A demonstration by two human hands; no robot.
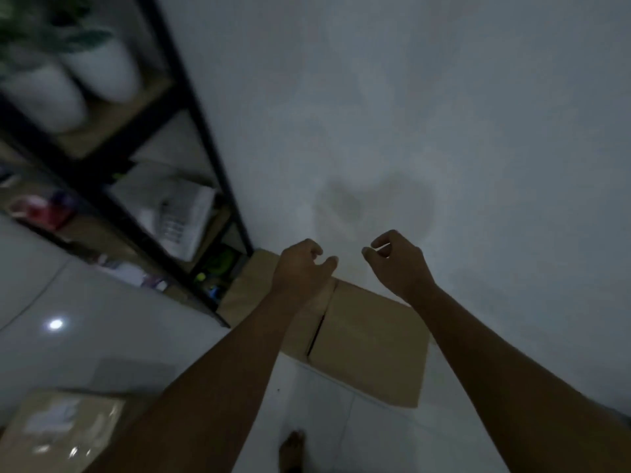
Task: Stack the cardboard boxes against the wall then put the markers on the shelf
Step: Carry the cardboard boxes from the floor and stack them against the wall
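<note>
I stand facing the wall (444, 114) with both arms stretched out in front of me. My left hand (302, 264) and my right hand (396, 259) hang in the air above a cardboard box (368, 339), fingers loosely curled, holding nothing and touching nothing as far as I can see. That box sits on the floor (85, 319) right against the wall, just beside the foot of the black shelf (191, 107). Its top flaps are closed, with a dark seam running between them.

I judge I am in the stacking part of the job: one box is in place and my hands are free. A second box (58, 428), with a pale label on top, lies on the floor at my lower left, well apart from the wall. The next move, I think, calls for turning to it, gripping it by both sides and setting it squarely on top of the first.

I cannot make out any markers in this dim, blurred view.
</note>
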